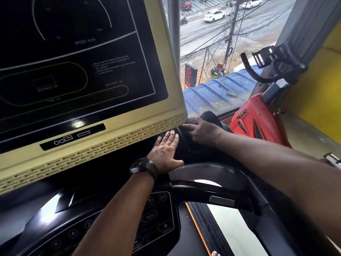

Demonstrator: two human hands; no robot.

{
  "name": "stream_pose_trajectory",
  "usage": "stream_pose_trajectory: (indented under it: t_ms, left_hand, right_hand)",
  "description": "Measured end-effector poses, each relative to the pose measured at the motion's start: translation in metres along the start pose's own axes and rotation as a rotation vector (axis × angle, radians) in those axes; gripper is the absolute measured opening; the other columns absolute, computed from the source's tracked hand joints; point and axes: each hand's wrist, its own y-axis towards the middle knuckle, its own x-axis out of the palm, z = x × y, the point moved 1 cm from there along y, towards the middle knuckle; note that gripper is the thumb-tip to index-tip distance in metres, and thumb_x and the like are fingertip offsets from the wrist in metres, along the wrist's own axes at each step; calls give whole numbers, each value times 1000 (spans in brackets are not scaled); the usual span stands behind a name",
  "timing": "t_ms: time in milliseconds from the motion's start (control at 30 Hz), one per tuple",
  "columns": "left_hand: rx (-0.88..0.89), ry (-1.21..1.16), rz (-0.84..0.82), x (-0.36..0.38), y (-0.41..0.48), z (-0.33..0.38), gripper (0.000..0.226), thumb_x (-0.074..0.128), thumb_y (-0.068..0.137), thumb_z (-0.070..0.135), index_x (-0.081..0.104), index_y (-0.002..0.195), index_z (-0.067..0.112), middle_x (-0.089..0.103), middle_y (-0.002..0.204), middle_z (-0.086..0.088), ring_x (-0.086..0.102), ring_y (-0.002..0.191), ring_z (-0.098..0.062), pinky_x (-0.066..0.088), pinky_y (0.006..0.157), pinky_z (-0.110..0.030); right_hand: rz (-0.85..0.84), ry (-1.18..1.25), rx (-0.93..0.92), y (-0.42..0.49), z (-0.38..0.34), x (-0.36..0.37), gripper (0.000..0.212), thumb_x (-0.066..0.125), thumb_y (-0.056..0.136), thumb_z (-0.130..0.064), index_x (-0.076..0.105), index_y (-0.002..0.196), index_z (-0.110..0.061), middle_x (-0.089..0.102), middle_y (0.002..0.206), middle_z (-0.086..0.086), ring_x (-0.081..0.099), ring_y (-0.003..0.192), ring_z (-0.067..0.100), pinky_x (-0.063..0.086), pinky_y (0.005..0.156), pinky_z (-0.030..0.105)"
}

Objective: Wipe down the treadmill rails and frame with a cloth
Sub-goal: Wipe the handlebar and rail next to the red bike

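Your right hand (202, 133) has its fingers curled round the dark crumpled cloth (212, 117), pressing it to the frame beside the cream-bordered display panel (177, 100), likely the patch being wiped. Your left hand (166, 150), fingers straight and flat, braces on the glossy black treadmill console (114, 172) to steady that reach.

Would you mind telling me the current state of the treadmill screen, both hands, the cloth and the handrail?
treadmill screen: dark, nothing lit.
left hand: open, fingers straight, flat on the black console.
right hand: fingers curled over the cloth beside the screen's corner.
cloth: dark, bunched under the right hand.
handrail: glossy black, no hand gripping it.
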Motion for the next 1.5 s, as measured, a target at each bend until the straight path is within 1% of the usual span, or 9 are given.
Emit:
stream_pose_trajectory:
  t_ms: [233, 533, 700, 800, 900, 1033, 1133, 1300, 1500]
  left_hand:
    - [-2, 1, 10, 0, -1, 0, 102, 61, 87, 49, -3, 159, 15, -13, 166, -4, -14, 152, -13, -8, 124, -35]
    - [-3, 1, 21, -1, -3, 1, 100, 59, 87, 50, 0, 159, 15, -10, 166, -5, -11, 153, -14, -6, 124, -36]
    - [-9, -15, 19, -2, -3, 1, 101, 60, 86, 51, -1, 159, 15, -10, 166, -5, -11, 153, -14, -5, 124, -39]
    - [-11, -9, 22, -2, -1, 1, 101, 59, 88, 53, -1, 159, 14, -10, 166, -5, -11, 153, -15, -5, 124, -39]
    - [-14, -27, 37, -1, -1, 0, 103, 60, 88, 58, 0, 159, 13, -8, 167, -6, -10, 153, -16, -6, 124, -38]
    - [-35, -95, 73, 1, -1, -1, 111, 63, 84, 64, 2, 159, 10, -5, 167, -9, -6, 154, -18, -5, 124, -34]
    - [-81, -107, 87, -1, -1, -1, 116, 68, 81, 62, 1, 158, 7, -5, 166, -12, -7, 154, -21, -5, 123, -33]
    - [-98, -83, 64, -1, 0, -2, 115, 69, 82, 57, 0, 158, 6, -7, 166, -11, -9, 153, -20, -6, 123, -32]
    - [-91, -110, 77, 1, 2, -4, 114, 70, 81, 53, -2, 158, 10, -9, 166, -9, -11, 153, -18, -8, 122, -29]
  right_hand:
    - [-240, 148, 106, -15, 3, -28, 28, 53, 101, -15, 70, 124, -21, 68, 121, -4, 50, 123, 22, 49, 85, 41]
    - [-338, 556, 426, -37, 7, -56, 26, 64, 96, -22, 71, 120, -21, 67, 120, -4, 60, 120, 20, 52, 81, 32]
    - [-333, 1041, 733, -70, 6, -78, 24, 59, 97, -30, 70, 116, -19, 69, 115, 7, 64, 112, 30, 48, 79, 31]
    - [-80, 1482, 972, -79, -12, -92, 32, 68, 82, -20, 74, 111, -32, 74, 102, 1, 68, 99, 24, 54, 86, 32]
    - [167, 1651, 1119, -55, -34, -103, 47, 68, 84, -18, 66, 129, -30, 70, 121, -1, 65, 111, 23, 46, 91, 31]
    - [48, 1605, 1070, -16, -40, -106, 53, 57, 90, -25, 50, 142, -26, 56, 137, 4, 58, 122, 32, 47, 100, 42]
    - [-85, 1596, 1039, -8, -29, -93, 43, 54, 92, -30, 51, 133, -17, 58, 135, 11, 57, 123, 38, 44, 98, 44]
    - [-65, 1749, 1203, 9, -8, -70, 40, 49, 99, -28, 52, 131, -4, 58, 137, 19, 55, 126, 40, 43, 101, 41]
    - [-140, 1853, 967, 17, -7, -58, 45, 63, 84, -46, 62, 121, -21, 64, 124, 7, 59, 117, 32, 45, 92, 37]
